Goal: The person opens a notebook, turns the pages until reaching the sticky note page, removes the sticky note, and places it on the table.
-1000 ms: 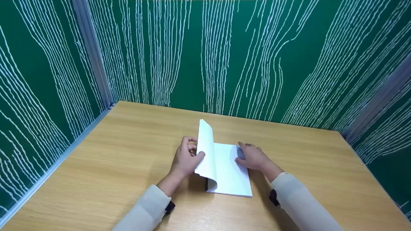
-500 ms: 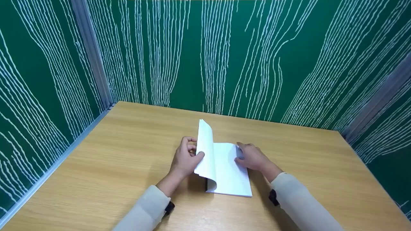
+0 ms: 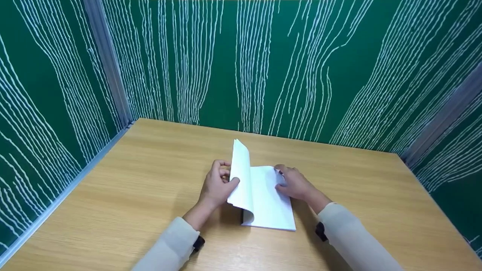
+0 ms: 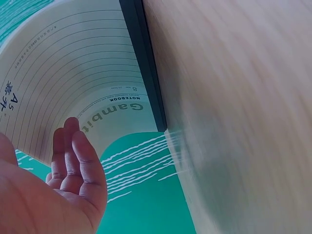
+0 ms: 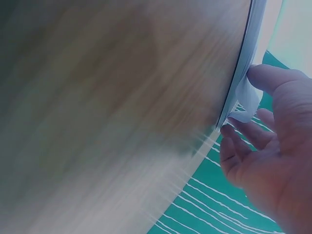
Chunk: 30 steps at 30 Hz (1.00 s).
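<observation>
A white-paged notebook lies open on the table, its left-hand leaves raised and bowed. My left hand holds these leaves, thumb in front and fingers behind. From below, the left wrist view shows a lined sheet printed "Gambit NOTEBOOK" and "A5", a dark spine edge, and the left hand. At the notebook's upper right corner my right hand pinches a page. In the right wrist view, a curled page corner sits between that hand's thumb and fingers.
The notebook rests on a light wood table. Green panels with wavy white lines stand behind the table and along both sides. Grey metal posts mark the corners. A dark band shows at the left sleeve cuff.
My right index finger has drawn in slightly to the left at the notebook's top right corner. The left hand and the raised leaves stay almost still.
</observation>
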Motion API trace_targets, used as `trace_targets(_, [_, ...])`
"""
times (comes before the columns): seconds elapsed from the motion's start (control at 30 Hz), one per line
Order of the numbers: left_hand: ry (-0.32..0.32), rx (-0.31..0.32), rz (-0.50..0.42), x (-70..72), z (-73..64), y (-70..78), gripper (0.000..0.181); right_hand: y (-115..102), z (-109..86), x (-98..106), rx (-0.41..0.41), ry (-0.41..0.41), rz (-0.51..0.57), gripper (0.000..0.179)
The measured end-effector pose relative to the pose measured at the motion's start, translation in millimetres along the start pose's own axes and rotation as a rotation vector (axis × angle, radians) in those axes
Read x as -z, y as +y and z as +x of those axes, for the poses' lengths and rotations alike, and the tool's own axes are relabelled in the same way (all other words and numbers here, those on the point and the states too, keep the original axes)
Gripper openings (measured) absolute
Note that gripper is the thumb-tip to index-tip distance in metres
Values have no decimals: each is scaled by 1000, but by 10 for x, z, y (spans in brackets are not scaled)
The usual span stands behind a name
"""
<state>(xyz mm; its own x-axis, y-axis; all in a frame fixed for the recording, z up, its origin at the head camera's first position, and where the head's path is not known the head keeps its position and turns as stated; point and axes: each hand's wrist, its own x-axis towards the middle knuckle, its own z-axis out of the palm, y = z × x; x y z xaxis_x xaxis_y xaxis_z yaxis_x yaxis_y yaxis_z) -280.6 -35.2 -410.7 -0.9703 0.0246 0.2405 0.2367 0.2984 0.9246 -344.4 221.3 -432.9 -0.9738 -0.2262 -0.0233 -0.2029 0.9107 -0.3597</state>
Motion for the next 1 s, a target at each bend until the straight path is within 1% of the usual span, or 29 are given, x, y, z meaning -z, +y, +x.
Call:
trace_targets(0.17, [2, 3, 4, 1, -10, 4, 46, 14, -2, -9, 19, 7, -8, 61])
trace_targets(0.27, [3, 15, 5, 5, -17, 15, 46, 23, 4, -15, -1, 0, -11, 61])
trace_targets(0.4, [4, 11, 3, 8, -17, 16, 46, 25, 17, -18, -32, -17, -12, 63])
trace_targets(0.57, [12, -5, 8, 1, -2, -15, 44, 22, 30, -22, -27, -28, -13, 64])
trace_targets(0.7, [12, 0, 10, -4, 6, -27, 44, 18, 29, -20, -28, -25, -9, 64])
trace_targets(0.87, [6, 8, 7, -4, -1, -23, 44, 9, 20, -31, -49, -27, -1, 65])
trace_targets(1.0, [5, 4, 5, -1, -13, -14, 44, 4, 21, -46, -43, -24, 21, 65])
